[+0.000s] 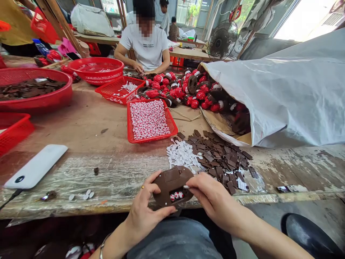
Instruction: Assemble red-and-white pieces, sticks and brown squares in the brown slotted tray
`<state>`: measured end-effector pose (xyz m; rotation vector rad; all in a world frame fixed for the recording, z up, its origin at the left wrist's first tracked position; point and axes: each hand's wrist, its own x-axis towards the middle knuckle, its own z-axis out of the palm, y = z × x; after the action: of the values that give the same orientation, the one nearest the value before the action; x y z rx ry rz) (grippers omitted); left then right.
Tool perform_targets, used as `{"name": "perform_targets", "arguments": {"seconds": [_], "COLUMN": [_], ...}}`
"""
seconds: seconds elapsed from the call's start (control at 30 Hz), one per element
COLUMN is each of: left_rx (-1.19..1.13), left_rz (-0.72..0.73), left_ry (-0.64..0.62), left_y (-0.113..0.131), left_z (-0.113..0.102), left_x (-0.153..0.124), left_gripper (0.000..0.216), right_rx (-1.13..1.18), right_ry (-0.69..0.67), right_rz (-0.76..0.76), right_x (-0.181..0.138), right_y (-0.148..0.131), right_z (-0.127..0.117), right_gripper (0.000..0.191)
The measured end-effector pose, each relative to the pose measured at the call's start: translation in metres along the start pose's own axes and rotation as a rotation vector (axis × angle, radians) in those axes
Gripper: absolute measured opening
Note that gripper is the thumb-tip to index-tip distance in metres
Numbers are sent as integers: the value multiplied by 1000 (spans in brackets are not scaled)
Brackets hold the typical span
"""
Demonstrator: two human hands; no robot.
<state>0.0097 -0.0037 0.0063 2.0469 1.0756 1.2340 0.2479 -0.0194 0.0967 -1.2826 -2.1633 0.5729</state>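
My left hand (142, 210) grips a brown plastic toy shell (172, 185) from below and the left, at the table's near edge. Three small red-and-white beads (176, 195) sit in a slot of the shell. My right hand (212, 198) pinches a small white piece (185, 187) against the shell's right side. Just beyond lie a heap of small white plastic pieces (182, 154) and a pile of flat brown rectangular plates (218, 158).
A red tray of red-and-white beads (149, 120) sits mid-table. Red and brown toy parts (188, 91) spill from a large white sack (283, 93) at right. Red baskets (35, 90) and a white phone (36, 166) lie left. A person in a white shirt (147, 46) works opposite.
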Motion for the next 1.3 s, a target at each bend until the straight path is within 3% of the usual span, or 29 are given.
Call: {"name": "perform_targets", "arguments": {"seconds": [0.2, 0.33, 0.63, 0.77, 0.93, 1.17, 1.3], "left_rx": [15, 31, 45, 46, 58, 85, 69], "left_rz": [-5, 13, 0, 24, 59, 91, 64], "left_ry": [3, -13, -2, -5, 1, 1, -1], "left_y": [-3, -3, 1, 1, 0, 2, 0], "left_z": [2, 1, 1, 2, 2, -1, 0], "left_x": [-3, -2, -1, -2, -2, 0, 0], "left_gripper": [35, 34, 35, 34, 33, 35, 34], "right_rx": [-8, 1, 0, -98, -191, -200, -122], "right_ry": [131, 136, 51, -79, -201, -183, -144], "right_rz": [109, 32, -44, -150, -154, -52, -68], "right_x": [-1, -4, -17, -16, -10, -10, -16], "right_y": [22, 28, 19, 1, -4, -7, -10], "right_z": [1, 3, -2, 2, 17, 17, 11], "right_gripper": [18, 22, 23, 26, 22, 23, 35]}}
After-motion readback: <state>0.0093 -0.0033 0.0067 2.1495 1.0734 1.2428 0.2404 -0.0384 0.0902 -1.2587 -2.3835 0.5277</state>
